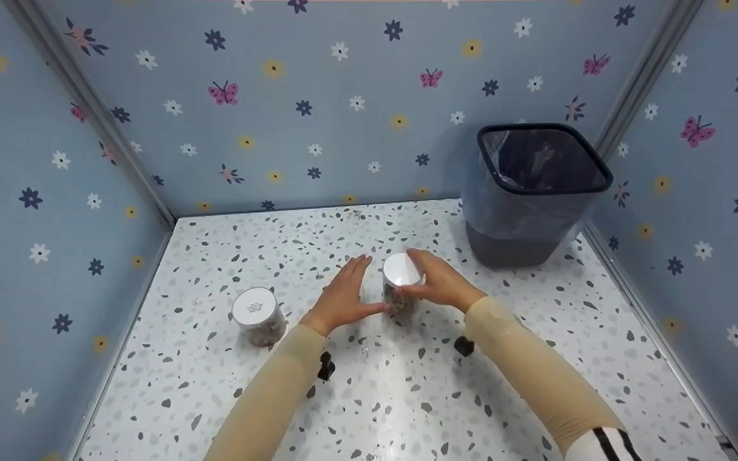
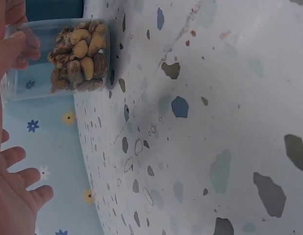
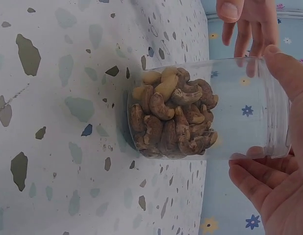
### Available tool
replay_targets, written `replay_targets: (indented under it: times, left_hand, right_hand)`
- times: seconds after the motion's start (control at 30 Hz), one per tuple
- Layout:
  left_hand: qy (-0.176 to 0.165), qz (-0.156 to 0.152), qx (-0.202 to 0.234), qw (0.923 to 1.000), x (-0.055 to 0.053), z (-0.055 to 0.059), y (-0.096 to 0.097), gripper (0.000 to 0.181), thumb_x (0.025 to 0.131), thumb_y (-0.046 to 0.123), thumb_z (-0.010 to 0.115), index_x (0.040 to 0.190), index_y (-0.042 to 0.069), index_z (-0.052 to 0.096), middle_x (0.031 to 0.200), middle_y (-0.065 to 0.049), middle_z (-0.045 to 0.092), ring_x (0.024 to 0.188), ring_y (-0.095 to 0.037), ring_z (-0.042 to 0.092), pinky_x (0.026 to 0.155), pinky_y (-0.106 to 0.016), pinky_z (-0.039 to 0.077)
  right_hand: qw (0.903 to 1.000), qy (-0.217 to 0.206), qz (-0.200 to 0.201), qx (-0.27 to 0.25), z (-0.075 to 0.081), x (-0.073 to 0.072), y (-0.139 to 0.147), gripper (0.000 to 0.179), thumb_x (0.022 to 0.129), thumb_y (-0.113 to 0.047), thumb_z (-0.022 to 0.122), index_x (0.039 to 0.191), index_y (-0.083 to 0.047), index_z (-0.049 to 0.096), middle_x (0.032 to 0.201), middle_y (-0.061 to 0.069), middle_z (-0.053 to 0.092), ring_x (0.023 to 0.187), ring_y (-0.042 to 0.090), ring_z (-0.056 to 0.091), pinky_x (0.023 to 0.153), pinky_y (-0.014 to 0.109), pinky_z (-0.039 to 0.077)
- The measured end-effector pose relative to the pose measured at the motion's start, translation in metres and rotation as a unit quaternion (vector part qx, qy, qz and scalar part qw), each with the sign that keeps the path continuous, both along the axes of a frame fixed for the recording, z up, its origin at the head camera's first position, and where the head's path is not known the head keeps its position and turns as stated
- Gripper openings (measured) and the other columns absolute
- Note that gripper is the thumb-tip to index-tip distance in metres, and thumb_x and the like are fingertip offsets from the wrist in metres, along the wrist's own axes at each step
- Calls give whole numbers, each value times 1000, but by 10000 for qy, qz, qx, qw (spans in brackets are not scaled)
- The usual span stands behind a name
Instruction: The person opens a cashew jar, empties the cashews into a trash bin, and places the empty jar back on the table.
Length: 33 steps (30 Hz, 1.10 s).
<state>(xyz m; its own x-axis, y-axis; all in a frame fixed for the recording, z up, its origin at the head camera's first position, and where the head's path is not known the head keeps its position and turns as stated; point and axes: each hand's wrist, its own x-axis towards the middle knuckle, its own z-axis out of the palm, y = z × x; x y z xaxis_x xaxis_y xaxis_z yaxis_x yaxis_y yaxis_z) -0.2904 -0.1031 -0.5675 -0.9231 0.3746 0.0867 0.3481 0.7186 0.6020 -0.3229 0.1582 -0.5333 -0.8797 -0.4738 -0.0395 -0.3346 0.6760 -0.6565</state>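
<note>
A clear jar of cashew nuts (image 3: 173, 115) with a white lid (image 1: 401, 269) stands upright on the speckled table. My right hand (image 1: 442, 282) grips it near the top, thumb on one side and fingers on the other. Just left of this jar is my left hand (image 1: 343, 298), its fingers extended and spread. The left thumb reaches toward the jar's near side; whether it touches cannot be told. A second white-lidded jar (image 1: 257, 314) stands farther left, beyond the left hand. In the left wrist view, brown nuts (image 2: 80, 56) fill the gripped jar's lower part.
A bin (image 1: 516, 218) with a black rim and a plastic liner stands at the back right. Flower-patterned panels (image 1: 318, 96) enclose the table (image 1: 420, 397) at the back and sides. Small black objects (image 1: 326, 366) show beside the wrists.
</note>
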Motion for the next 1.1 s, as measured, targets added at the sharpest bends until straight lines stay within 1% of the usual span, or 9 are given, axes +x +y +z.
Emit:
replay_targets:
  times: [0.13,0.33,0.47,0.63,0.73,0.87,1.1]
  left_hand:
    - [-201,87,359,9991,-1,4,2,111,89,51,88,172,9,28,179,-15,27,166,-36,29,131,-57,34]
    - [-284,63,797,9964,-2,8,5,110,89,45,91,172,9,29,178,-15,31,163,-35,35,132,-53,34]
    - [-356,119,1102,9932,-3,10,8,109,87,40,93,171,9,31,176,-15,34,163,-35,36,132,-54,33]
    - [-577,188,1382,9885,-2,14,10,110,84,35,96,171,9,33,176,-16,35,162,-37,36,131,-58,34]
    - [-700,121,1549,9854,-3,16,11,110,84,31,96,171,8,32,176,-16,34,162,-38,36,130,-57,36]
    - [-759,-65,1760,9814,-4,17,13,109,84,27,96,170,7,32,176,-15,35,161,-39,37,131,-53,36]
    - [-720,-421,2116,9738,-5,17,14,108,84,23,97,169,4,33,173,-21,38,159,-42,40,129,-58,37]
  right_hand:
    - [9999,66,46,-92,6,0,2,95,96,-39,85,167,2,36,170,23,43,158,42,42,130,60,35]
    - [9995,209,107,-199,14,3,4,94,95,-36,87,165,3,38,168,24,45,156,43,45,129,60,37]
    - [9988,333,174,-299,18,5,4,92,94,-34,88,164,4,40,166,25,48,153,43,48,127,60,40]
    - [9983,408,223,-340,23,8,4,91,94,-31,88,163,4,41,165,25,49,152,43,50,125,59,43]
    - [9984,411,227,-304,25,10,4,92,94,-31,88,163,5,40,167,26,47,153,43,48,125,59,42]
    - [9983,420,246,-312,28,12,5,92,94,-31,88,164,5,39,167,26,46,152,43,49,125,59,43]
    - [9973,462,303,-477,33,18,6,91,94,-28,88,162,7,40,164,29,48,149,44,52,121,59,46]
